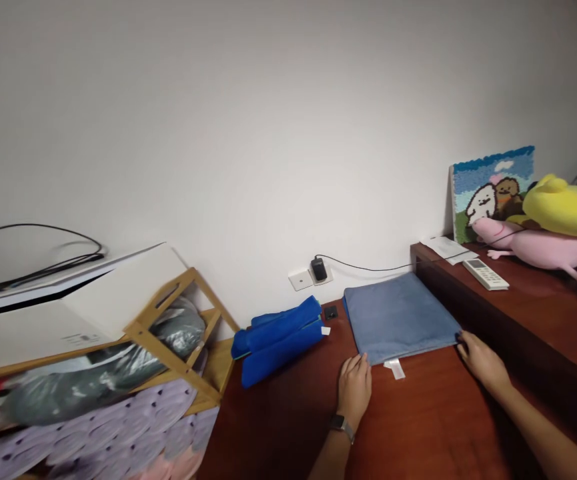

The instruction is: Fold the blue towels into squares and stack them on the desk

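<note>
A grey-blue cushion cover [401, 317] lies flat on the reddish-brown wooden surface, with a white label [395, 369] sticking out from its near edge. At its near left corner is my left hand [355, 387], a watch on the wrist, the fingers closed together on the fabric edge. My right hand [483, 360] pinches the near right corner between thumb and fingers. To the left rests a folded bright blue cloth [281, 340] with a small white tag, touched by neither hand.
A black plug [319, 269] sits in the wall outlet, its cord running right. On the raised ledge are a remote control [485, 274], papers [448, 249], pink [548, 249] and yellow [568, 207] plush toys, and a dog picture [493, 193]. A wooden rack [183, 320] stands left.
</note>
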The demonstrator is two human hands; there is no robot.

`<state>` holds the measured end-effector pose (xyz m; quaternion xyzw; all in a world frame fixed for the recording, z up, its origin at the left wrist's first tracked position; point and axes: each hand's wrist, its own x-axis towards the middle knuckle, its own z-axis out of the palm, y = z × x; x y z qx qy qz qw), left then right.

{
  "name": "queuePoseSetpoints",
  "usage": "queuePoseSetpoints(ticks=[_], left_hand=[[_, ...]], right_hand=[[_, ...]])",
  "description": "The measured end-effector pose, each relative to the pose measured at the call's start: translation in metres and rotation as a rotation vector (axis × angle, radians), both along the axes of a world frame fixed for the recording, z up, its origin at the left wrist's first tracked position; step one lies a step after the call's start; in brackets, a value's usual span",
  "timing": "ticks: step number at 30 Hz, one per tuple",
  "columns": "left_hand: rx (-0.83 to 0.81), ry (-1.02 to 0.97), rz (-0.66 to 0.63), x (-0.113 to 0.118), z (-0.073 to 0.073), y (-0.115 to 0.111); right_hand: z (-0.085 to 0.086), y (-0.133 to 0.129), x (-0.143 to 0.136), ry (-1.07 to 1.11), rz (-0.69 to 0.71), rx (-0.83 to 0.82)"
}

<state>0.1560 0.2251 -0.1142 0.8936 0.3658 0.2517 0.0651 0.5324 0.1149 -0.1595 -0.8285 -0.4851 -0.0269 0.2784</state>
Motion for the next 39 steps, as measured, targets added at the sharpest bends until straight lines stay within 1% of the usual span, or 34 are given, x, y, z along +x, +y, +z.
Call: queuePoseSetpoints(ticks=[2, 3, 4, 5, 7, 9, 11, 12, 13, 14, 15, 16, 17, 19, 21, 24, 26, 27, 28, 29, 30, 31, 33, 35, 37, 39], left_hand=[[-0.038, 0.040, -0.061, -0.015, 0.006, -0.010], [-0.056, 0.062, -0.083, -0.030, 0.008, -0.016], [-0.067, 0.084, -0.090, -0.050, 0.010, -0.021], [-0.068, 0.102, -0.077, -0.075, 0.010, -0.026], [-0.040, 0.125, 0.006, -0.141, 0.009, -0.033], [0.014, 0.146, 0.128, -0.214, 0.005, -0.039], [0.044, 0.182, 0.256, -0.278, 0.002, -0.043], [0.043, 0.195, 0.295, -0.302, 0.001, -0.044], [0.037, 0.202, 0.324, -0.320, 0.000, -0.046], [0.028, 0.200, 0.339, -0.331, 0.000, -0.048], [0.019, 0.191, 0.345, -0.337, 0.000, -0.049], [0.012, 0.176, 0.348, -0.338, 0.000, -0.050], [0.007, 0.158, 0.351, -0.337, 0.000, -0.052], [-0.005, 0.124, 0.357, -0.331, 0.002, -0.054], [-0.021, 0.092, 0.364, -0.328, 0.003, -0.056], [-0.050, 0.060, 0.387, -0.329, 0.006, -0.059], [-0.079, 0.055, 0.391, -0.330, 0.007, -0.061], [-0.092, 0.053, 0.390, -0.330, 0.007, -0.062], [-0.104, 0.050, 0.387, -0.330, 0.008, -0.063], [-0.112, 0.044, 0.386, -0.330, 0.008, -0.063], [-0.117, 0.038, 0.387, -0.330, 0.008, -0.064], [-0.119, 0.032, 0.388, -0.330, 0.008, -0.064], [-0.117, 0.028, 0.388, -0.330, 0.008, -0.064], [-0.107, 0.033, 0.383, -0.330, 0.005, -0.064], [-0.089, 0.040, 0.377, -0.331, 0.003, -0.063], [-0.060, 0.040, 0.369, -0.331, 0.002, -0.061]], right_hand=[[0.003, -0.003, -0.001, -0.010, 0.032, 0.015], [0.004, -0.006, -0.003, -0.022, 0.043, 0.039], [0.005, -0.012, -0.007, -0.041, 0.051, 0.076], [0.005, -0.020, -0.014, -0.065, 0.059, 0.122], [0.003, -0.044, -0.037, -0.115, 0.096, 0.212], [-0.002, -0.074, -0.073, -0.148, 0.185, 0.271], [-0.007, -0.102, -0.121, -0.152, 0.306, 0.293], [-0.008, -0.112, -0.147, -0.146, 0.366, 0.294], [-0.008, -0.118, -0.175, -0.136, 0.423, 0.290], [-0.005, -0.118, -0.203, -0.126, 0.482, 0.281], [-0.001, -0.113, -0.230, -0.119, 0.538, 0.273], [0.005, -0.101, -0.255, -0.116, 0.592, 0.267], [0.013, -0.084, -0.279, -0.114, 0.642, 0.257], [0.033, -0.036, -0.319, -0.117, 0.726, 0.226], [0.054, 0.026, -0.349, -0.126, 0.770, 0.164], [0.079, 0.122, -0.376, -0.192, 0.713, 0.037], [0.088, 0.173, -0.386, -0.251, 0.637, -0.070], [0.090, 0.192, -0.390, -0.269, 0.605, -0.117], [0.090, 0.205, -0.393, -0.278, 0.577, -0.153], [0.089, 0.212, -0.397, -0.279, 0.557, -0.177], [0.086, 0.212, -0.400, -0.277, 0.547, -0.189], [0.083, 0.207, -0.403, -0.275, 0.543, -0.192], [0.074, 0.181, -0.410, -0.277, 0.548, -0.178], [0.061, 0.138, -0.418, -0.274, 0.565, -0.140], [0.045, 0.087, -0.427, -0.254, 0.570, -0.079], [0.029, 0.035, -0.437, -0.202, 0.545, -0.019]])
